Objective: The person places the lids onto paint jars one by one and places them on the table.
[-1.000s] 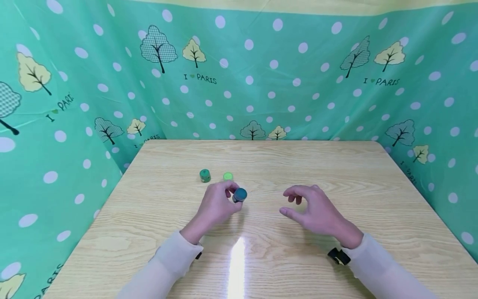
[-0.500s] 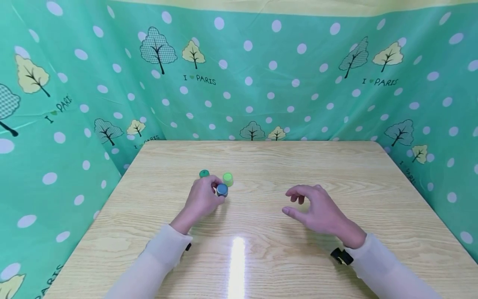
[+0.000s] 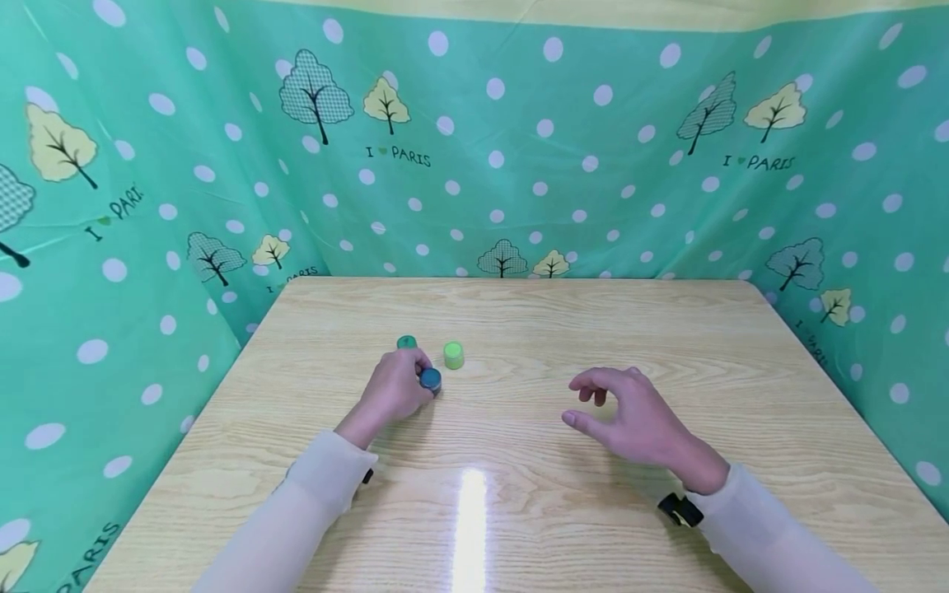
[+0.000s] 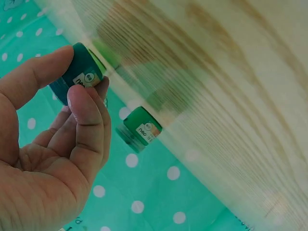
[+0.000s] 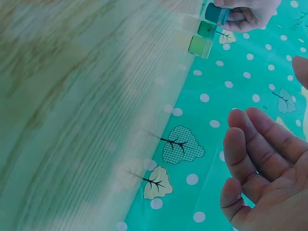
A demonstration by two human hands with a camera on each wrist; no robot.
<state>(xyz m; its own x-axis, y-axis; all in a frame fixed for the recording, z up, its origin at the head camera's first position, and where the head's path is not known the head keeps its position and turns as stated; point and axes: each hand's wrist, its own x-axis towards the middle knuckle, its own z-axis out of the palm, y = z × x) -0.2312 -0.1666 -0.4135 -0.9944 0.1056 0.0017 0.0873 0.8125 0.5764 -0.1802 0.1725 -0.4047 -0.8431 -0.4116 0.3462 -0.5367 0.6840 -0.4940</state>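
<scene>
In the head view my left hand pinches a small dark blue-green jar between thumb and fingers. Its printed label faces the left wrist camera, partly covered by a fingertip. Whether the jar touches the table, I cannot tell. Just beyond that hand sits a green jar, its lower part hidden; the left wrist view gives its label. To the right of both stands a light green jar, upright on the wood. My right hand hovers apart from the jars, fingers loosely bent and holding nothing.
A light wood-grain table carries the jars, with a bright light reflection near its front. Behind and beside it hangs a green dotted curtain with tree prints.
The left hand has carried the dark blue-green jar leftward, coming in front of the green jar and uncovering the light green one. The right hand has hardly moved.
</scene>
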